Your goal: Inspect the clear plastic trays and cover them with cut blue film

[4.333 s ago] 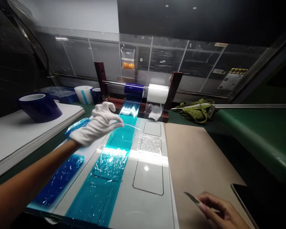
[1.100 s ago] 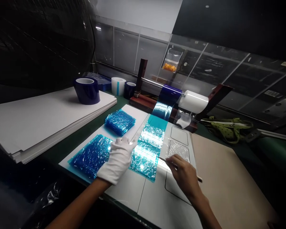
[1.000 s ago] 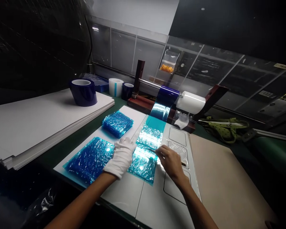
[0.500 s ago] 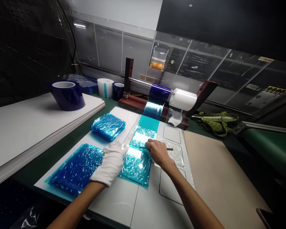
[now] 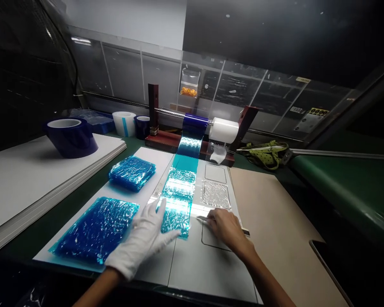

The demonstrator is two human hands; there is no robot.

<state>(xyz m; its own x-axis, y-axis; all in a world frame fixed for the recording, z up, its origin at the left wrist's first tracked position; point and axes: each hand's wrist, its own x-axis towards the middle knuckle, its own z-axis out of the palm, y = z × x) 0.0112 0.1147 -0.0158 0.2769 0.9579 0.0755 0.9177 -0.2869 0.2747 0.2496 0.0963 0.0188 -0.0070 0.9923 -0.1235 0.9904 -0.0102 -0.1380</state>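
The teal film (image 5: 179, 219), mid-frame, looks light and slippery, best held by its lower edge. Left grip (image 5: 142, 241) is spread, seemingly empty; right grip (image 5: 225, 228) is closed round a knife (image 5: 202, 218).

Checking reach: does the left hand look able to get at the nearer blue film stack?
Probably yes: the left hand is close beside the nearer blue film stack, fingers spread, with nothing seen between them.

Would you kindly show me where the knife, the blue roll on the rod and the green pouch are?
Knife (image 5: 202, 218): head view, on the blade.
Blue roll (image 5: 196, 120): head view, on its wound film.
Green pouch (image 5: 266, 155): head view, on its dotted side.
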